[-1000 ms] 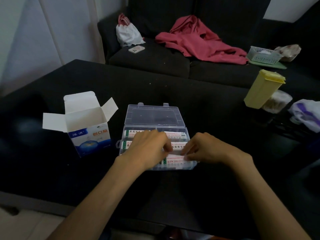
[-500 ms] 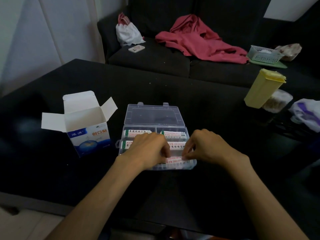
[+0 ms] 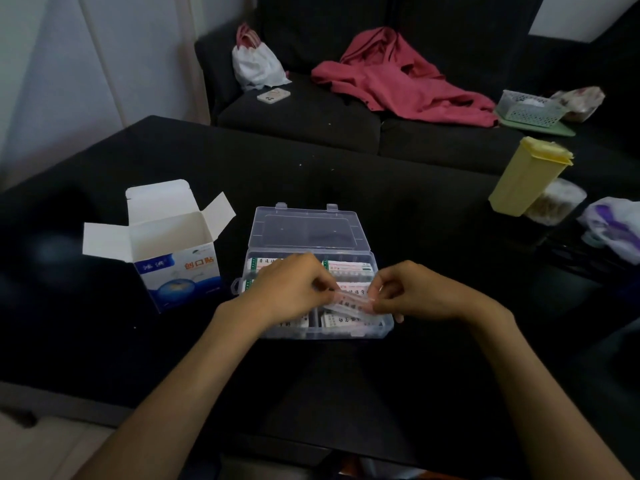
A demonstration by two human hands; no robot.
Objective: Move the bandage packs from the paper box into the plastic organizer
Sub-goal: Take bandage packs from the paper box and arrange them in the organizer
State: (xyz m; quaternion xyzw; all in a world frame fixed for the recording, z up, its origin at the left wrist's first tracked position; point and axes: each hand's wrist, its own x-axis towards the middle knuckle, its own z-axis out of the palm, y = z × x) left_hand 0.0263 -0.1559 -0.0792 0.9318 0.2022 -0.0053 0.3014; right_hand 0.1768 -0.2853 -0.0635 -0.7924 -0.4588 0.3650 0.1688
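Paper box stands open on desk, left of plastic organizer, lid back. Left hand & right hand each pinch one end of a bandage pack, held tilted just above organizer's front-right compartment; other packs lie in compartments below. Vs 0.5 s ago: pack now lifted off the stack, hands slightly higher.

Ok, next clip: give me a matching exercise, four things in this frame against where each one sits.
Things:
1. paper box
2. plastic organizer
3. yellow container
4. red garment

Places:
A. on the sofa
B. table's far right
C. under both hands
D. left of the organizer, flaps open

Pairs: 1-D, 2-C, 3-B, 4-A
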